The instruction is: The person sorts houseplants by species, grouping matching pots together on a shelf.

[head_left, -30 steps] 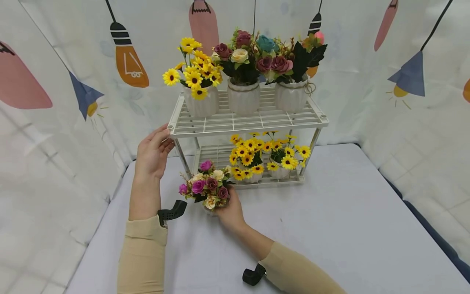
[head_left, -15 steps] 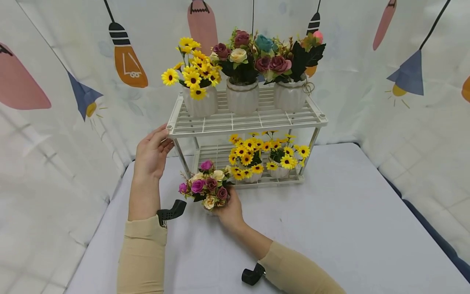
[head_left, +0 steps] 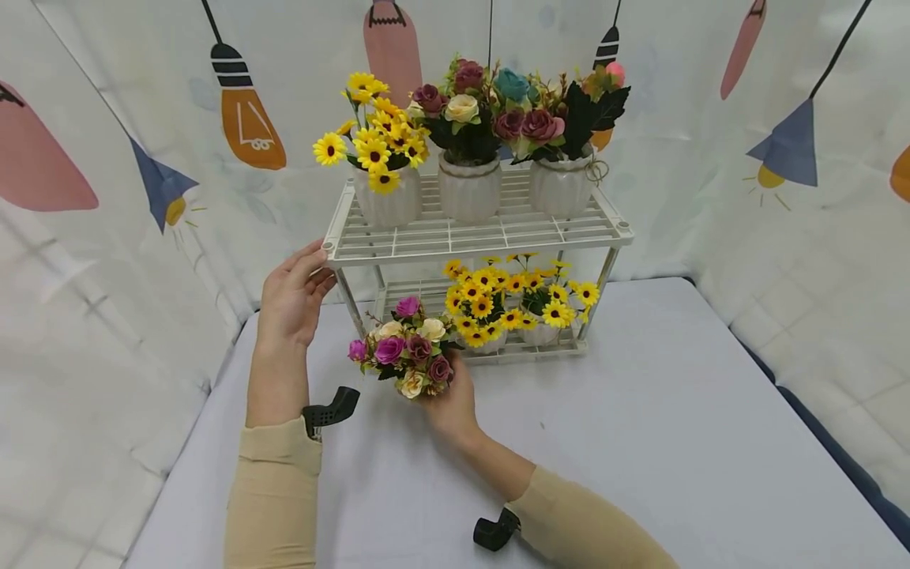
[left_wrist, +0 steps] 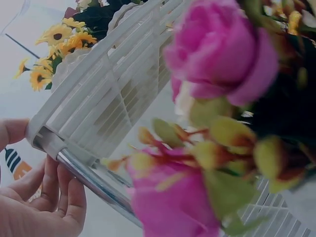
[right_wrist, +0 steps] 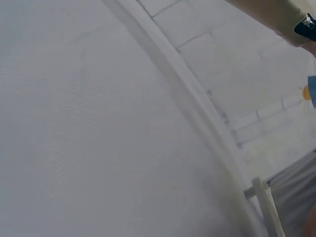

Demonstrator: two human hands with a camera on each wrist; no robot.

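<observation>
My left hand (head_left: pixel 293 296) pinches the front left corner of a white two-tier wire rack (head_left: pixel 483 251), with its thumb on top and fingers curled underneath, as the left wrist view shows. In front of the lower tier, my right hand (head_left: pixel 453 403) holds a potted bunch of purple and cream artificial roses (head_left: pixel 412 348). Its blossoms hide most of the pot; a ribbed pale pot (right_wrist: pixel 296 197) shows at the right wrist view's lower right edge. Large blurred pink-purple blossoms (left_wrist: pixel 217 54) fill much of the left wrist view.
On the upper tier stand a pot of yellow daisies (head_left: pixel 389 197), a mixed rose pot (head_left: pixel 469 186) and another rose pot (head_left: pixel 562 186). The lower tier bears two pots of yellow sunflowers (head_left: pixel 478 304) at its middle and right. A printed curtain (head_left: pixel 682 158) hangs behind the table (head_left: pixel 675 442).
My right hand has shifted the potted roses slightly right and up, closer to the sunflowers on the lower tier. My left hand stays on the rack's corner.
</observation>
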